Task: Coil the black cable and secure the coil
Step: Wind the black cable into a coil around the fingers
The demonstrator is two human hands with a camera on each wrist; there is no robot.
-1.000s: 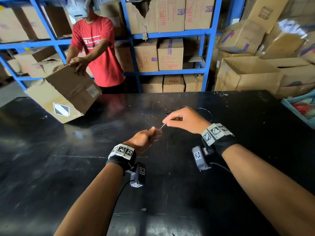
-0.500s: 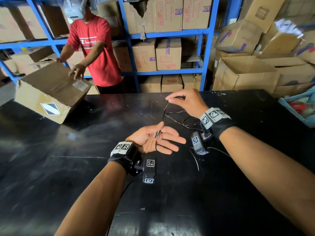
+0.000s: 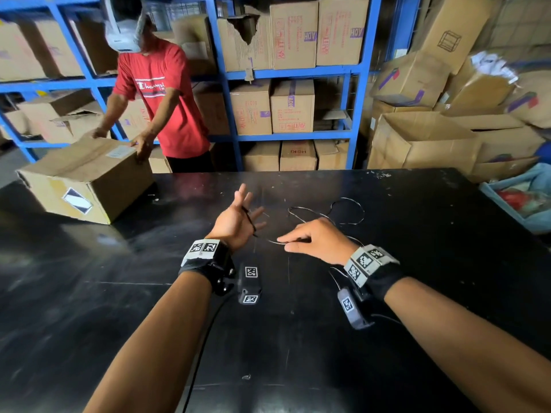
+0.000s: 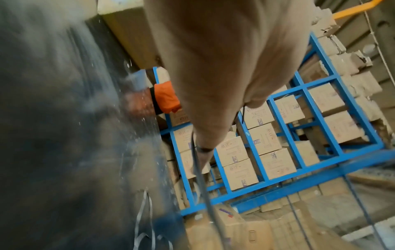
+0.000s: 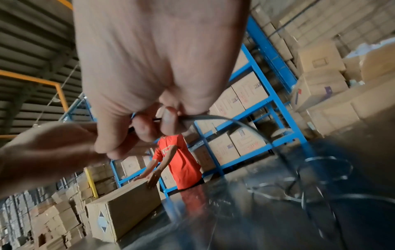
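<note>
A thin black cable (image 3: 343,211) lies in loose loops on the black table (image 3: 417,263), beyond my right hand. One strand (image 3: 250,219) crosses the palm of my left hand (image 3: 247,207), which is held up with its fingers spread and straight. My right hand (image 3: 287,244) sits just right of the left wrist and pinches the cable between thumb and fingers. The right wrist view shows that pinch (image 5: 171,118), with the cable (image 5: 245,126) arcing down to the loops on the table. In the left wrist view the cable (image 4: 195,152) runs along the palm.
A cardboard box (image 3: 86,180) rests on the table's far left corner, with a person in a red shirt (image 3: 161,99) handling it. Blue shelving (image 3: 298,73) full of boxes stands behind. Stacked cartons (image 3: 423,138) and a blue bin (image 3: 518,201) sit off the right edge.
My right hand has come down from beyond the left hand to beside its wrist, bringing the cable with it. The left hand turned its fingers upward. The far person lowered the box flat.
</note>
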